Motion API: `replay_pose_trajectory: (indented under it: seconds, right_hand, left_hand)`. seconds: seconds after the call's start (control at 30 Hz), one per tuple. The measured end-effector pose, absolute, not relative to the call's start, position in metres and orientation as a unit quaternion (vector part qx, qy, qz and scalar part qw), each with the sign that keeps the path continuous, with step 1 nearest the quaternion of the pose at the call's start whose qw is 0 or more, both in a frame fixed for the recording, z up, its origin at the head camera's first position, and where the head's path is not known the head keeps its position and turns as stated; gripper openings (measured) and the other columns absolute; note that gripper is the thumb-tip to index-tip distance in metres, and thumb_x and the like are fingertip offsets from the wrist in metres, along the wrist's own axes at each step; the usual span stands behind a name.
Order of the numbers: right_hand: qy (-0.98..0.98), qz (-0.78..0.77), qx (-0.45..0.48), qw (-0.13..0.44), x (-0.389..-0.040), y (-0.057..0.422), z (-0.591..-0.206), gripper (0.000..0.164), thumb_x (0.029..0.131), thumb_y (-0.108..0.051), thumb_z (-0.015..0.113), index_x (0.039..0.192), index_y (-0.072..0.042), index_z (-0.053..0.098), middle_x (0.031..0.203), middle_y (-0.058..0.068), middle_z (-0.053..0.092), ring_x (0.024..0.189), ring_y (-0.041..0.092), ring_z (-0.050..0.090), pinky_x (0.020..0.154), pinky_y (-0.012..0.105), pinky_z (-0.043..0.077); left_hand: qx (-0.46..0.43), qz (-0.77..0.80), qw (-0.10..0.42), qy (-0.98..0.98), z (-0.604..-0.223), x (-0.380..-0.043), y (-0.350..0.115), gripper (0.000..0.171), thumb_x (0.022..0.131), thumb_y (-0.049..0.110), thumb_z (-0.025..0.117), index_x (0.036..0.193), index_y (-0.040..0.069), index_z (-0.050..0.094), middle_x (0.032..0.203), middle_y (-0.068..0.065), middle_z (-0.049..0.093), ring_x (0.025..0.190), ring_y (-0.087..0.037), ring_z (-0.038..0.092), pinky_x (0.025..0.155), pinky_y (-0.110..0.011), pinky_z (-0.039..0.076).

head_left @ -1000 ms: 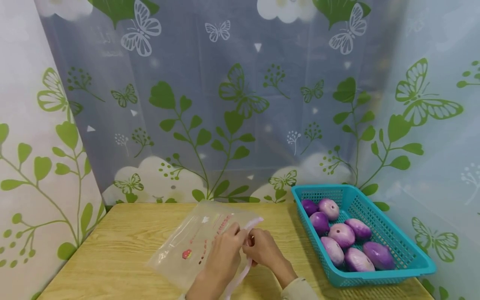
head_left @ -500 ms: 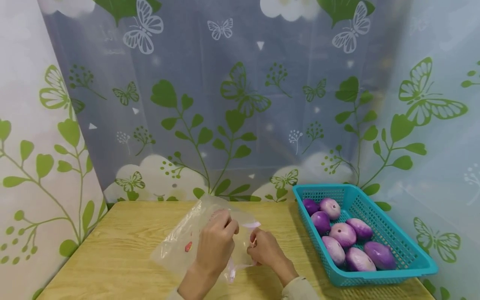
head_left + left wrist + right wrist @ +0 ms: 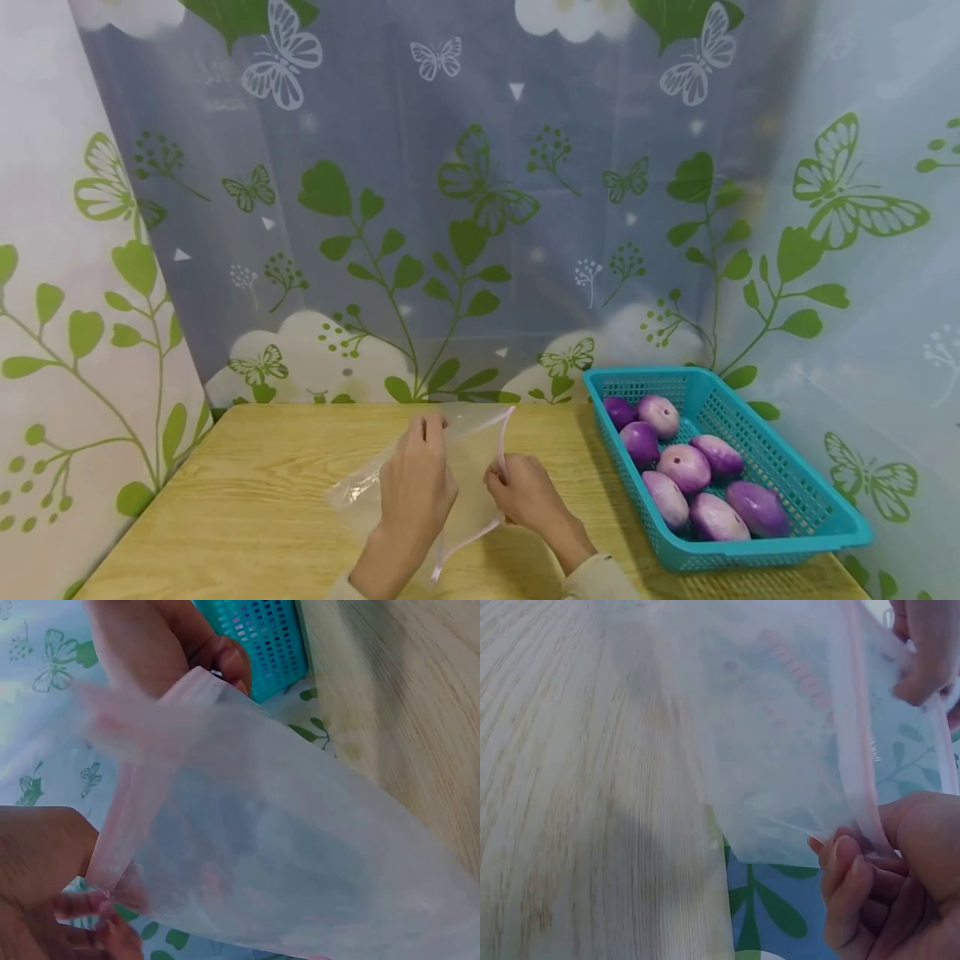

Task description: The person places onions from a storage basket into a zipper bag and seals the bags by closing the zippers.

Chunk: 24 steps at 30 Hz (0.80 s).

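A clear plastic zip bag (image 3: 468,479) with a pink seal strip (image 3: 480,533) is held over the table between both hands. My right hand (image 3: 531,496) pinches one side of its mouth, thumb against curled fingers, as the right wrist view shows of the bag (image 3: 772,742). On the opposite side, my left hand (image 3: 416,483) grips the other edge of the mouth. The two pink-edged sides stand apart in the right wrist view. In the left wrist view, the bag (image 3: 262,825) spreads out flat and looks empty. Red printing shows faintly through the film.
To the right stands a turquoise perforated basket (image 3: 765,550) holding several purple onions (image 3: 684,468). The wood-grain table (image 3: 247,492) extends left of the bag. A patterned curtain (image 3: 480,208) with butterflies and leaves closes off the back and sides.
My left hand has moved left, away from the right one, drawing the bag's mouth apart. The bag has turned, and its red print is now hidden in the head view. The basket has not moved.
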State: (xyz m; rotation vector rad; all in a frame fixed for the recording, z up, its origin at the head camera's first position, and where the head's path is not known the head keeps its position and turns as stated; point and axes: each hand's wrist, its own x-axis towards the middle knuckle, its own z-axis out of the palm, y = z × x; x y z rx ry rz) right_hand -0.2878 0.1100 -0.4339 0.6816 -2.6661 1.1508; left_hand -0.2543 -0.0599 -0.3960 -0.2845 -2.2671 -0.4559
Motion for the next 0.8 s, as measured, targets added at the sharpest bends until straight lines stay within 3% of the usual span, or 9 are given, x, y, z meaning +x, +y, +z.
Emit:
replay_pose_trajectory:
  seconds: [0.17, 0.3, 0.5, 0.67, 0.8]
  right_hand:
    - [-0.888, 0.386, 0.232, 0.090, -0.2880, 0.1075, -0.4334, 0.019, 0.098, -0.002, 0.057, 0.090, 0.003, 0.073, 0.052, -0.001, 0.059, 0.037, -0.002, 0.046, 0.036, 0.018, 0.043]
    - [-0.890, 0.380, 0.234, 0.093, -0.2884, 0.1064, -0.4330, 0.017, 0.099, -0.004, 0.058, 0.092, 0.002, 0.073, 0.053, -0.002, 0.060, 0.037, -0.003, 0.046, 0.036, 0.017, 0.043]
    - [-0.889, 0.398, 0.206, 0.095, -0.2876, 0.1078, -0.4331, 0.013, 0.093, -0.010, 0.070, 0.082, -0.003, 0.072, 0.054, 0.000, 0.062, 0.040, 0.000, 0.050, 0.038, 0.018, 0.045]
    - [-0.890, 0.406, 0.188, 0.084, -0.2869, 0.1081, -0.4358, 0.023, 0.088, -0.013, 0.075, 0.067, -0.007, 0.066, 0.053, -0.003, 0.057, 0.040, 0.000, 0.049, 0.039, 0.016, 0.043]
    - [-0.898, 0.395, 0.177, 0.079, -0.2863, 0.1076, -0.4379, 0.030, 0.083, -0.008, 0.073, 0.059, -0.011, 0.056, 0.050, -0.009, 0.048, 0.038, -0.001, 0.044, 0.038, 0.014, 0.037]
  left_hand:
    - [-0.079, -0.197, 0.339, -0.917, -0.3981, -0.2514, -0.0614, 0.027, 0.076, -0.014, 0.064, 0.098, 0.002, 0.060, 0.081, -0.009, 0.059, 0.046, -0.013, 0.041, 0.037, -0.018, 0.027]
    - [-0.087, -0.206, 0.332, -0.916, -0.4004, -0.2527, -0.0612, 0.022, 0.075, -0.014, 0.067, 0.090, 0.002, 0.066, 0.074, -0.009, 0.064, 0.046, -0.016, 0.048, 0.038, -0.020, 0.036]
    - [-0.090, -0.202, 0.325, -0.919, -0.3993, -0.2543, -0.0589, 0.025, 0.069, -0.016, 0.070, 0.074, 0.008, 0.066, 0.063, -0.004, 0.062, 0.050, -0.019, 0.055, 0.042, -0.025, 0.044]
    - [-0.089, -0.198, 0.337, -0.916, -0.3982, -0.2515, -0.0572, 0.033, 0.063, -0.020, 0.068, 0.063, 0.011, 0.058, 0.061, 0.002, 0.057, 0.048, -0.014, 0.048, 0.041, -0.021, 0.037]
    - [-0.090, -0.166, 0.381, -0.905, -0.3988, -0.2499, -0.0571, 0.035, 0.060, -0.019, 0.071, 0.061, 0.013, 0.056, 0.062, 0.004, 0.055, 0.046, -0.011, 0.042, 0.040, -0.020, 0.028]
